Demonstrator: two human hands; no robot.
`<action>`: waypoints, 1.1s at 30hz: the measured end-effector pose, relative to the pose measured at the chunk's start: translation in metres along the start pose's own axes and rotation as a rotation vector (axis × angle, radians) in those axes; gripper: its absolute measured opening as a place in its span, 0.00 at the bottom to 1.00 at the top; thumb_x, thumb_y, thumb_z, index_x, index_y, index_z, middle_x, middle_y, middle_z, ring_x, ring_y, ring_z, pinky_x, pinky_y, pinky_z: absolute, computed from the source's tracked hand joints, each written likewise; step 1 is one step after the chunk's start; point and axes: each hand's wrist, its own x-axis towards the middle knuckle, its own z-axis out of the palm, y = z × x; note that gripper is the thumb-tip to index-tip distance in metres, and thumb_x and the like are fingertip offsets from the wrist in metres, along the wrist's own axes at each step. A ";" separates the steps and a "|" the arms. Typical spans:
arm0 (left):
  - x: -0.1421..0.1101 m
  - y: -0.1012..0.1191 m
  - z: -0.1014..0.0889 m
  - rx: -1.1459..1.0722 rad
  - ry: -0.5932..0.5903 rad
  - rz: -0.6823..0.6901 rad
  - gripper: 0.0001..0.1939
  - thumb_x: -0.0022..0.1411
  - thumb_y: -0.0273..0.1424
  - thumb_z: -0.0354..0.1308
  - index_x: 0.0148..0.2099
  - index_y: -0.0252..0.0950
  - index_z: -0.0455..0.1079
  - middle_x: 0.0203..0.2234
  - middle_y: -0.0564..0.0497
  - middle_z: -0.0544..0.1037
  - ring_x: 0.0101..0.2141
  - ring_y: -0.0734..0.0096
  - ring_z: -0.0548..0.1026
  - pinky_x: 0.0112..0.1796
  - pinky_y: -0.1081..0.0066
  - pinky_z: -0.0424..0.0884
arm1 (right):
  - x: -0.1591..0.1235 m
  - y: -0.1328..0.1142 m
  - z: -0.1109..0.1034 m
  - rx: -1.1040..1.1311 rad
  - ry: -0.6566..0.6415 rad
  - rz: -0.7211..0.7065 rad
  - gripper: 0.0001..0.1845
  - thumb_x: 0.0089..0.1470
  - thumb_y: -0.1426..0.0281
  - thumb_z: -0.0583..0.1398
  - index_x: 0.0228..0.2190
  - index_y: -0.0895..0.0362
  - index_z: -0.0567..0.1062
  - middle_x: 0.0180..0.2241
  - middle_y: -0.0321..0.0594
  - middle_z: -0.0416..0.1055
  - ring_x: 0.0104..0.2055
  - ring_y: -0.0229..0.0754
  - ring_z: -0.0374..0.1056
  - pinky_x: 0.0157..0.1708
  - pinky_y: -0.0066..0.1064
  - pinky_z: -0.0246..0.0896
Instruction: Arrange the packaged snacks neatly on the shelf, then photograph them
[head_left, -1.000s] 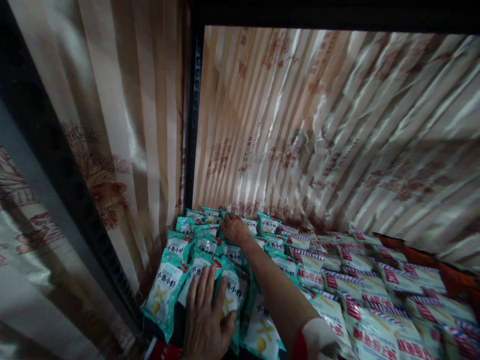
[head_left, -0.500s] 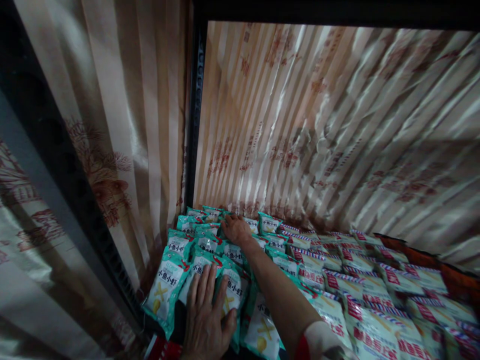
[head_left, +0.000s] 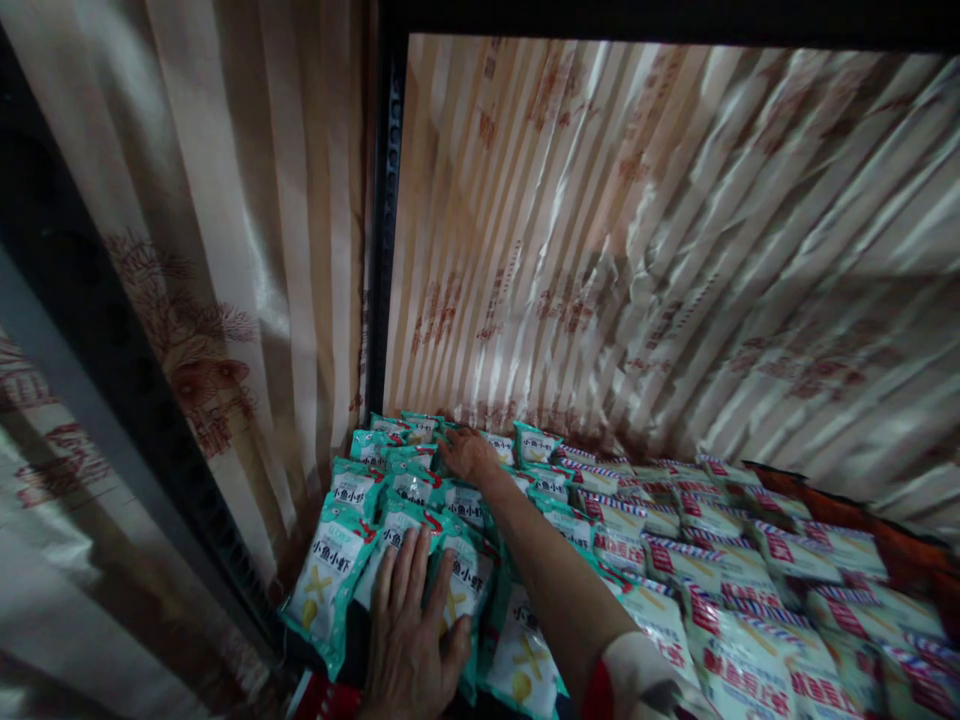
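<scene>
Teal-and-white snack bags with a yellow picture stand in rows at the left of the shelf. My left hand lies over the front bags, palm down and fingers spread, touching their faces. Stretched across the rows, my right hand rests on the back teal bags near the rear wall. Its fingers reach forward over them, apart as far as they show; the tips are partly hidden. My right forearm covers some bags in the middle rows.
Rows of pale bags with red labels and striped tops fill the right side. Dark orange packs lie behind them. A black metal post stands at the back corner. Shiny printed sheeting covers the back and left side.
The view has shifted very slightly. My right hand's fingers are a little farther left over the back bags; my left hand stays in place.
</scene>
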 end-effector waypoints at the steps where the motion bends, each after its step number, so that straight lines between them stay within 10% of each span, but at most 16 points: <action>1: 0.000 0.000 0.000 0.000 -0.001 -0.001 0.29 0.59 0.40 0.52 0.62 0.38 0.57 0.61 0.43 0.58 0.61 0.55 0.55 0.57 0.56 0.51 | -0.001 0.000 -0.001 0.000 0.002 0.013 0.26 0.61 0.58 0.43 0.46 0.60 0.71 0.47 0.54 0.71 0.52 0.48 0.64 0.52 0.40 0.54; 22: -0.001 0.001 -0.001 -0.026 -0.028 -0.020 0.29 0.60 0.41 0.52 0.61 0.38 0.58 0.61 0.41 0.59 0.61 0.55 0.54 0.57 0.55 0.51 | -0.007 0.002 0.008 0.079 0.048 0.015 0.21 0.62 0.61 0.45 0.49 0.55 0.69 0.49 0.45 0.70 0.55 0.42 0.61 0.55 0.34 0.52; 33: -0.008 -0.002 0.003 0.006 -0.061 0.024 0.30 0.59 0.39 0.53 0.62 0.37 0.57 0.62 0.38 0.55 0.62 0.51 0.52 0.58 0.51 0.50 | -0.045 0.000 -0.008 0.227 0.357 0.028 0.23 0.62 0.65 0.45 0.52 0.59 0.67 0.58 0.48 0.60 0.62 0.44 0.54 0.58 0.39 0.53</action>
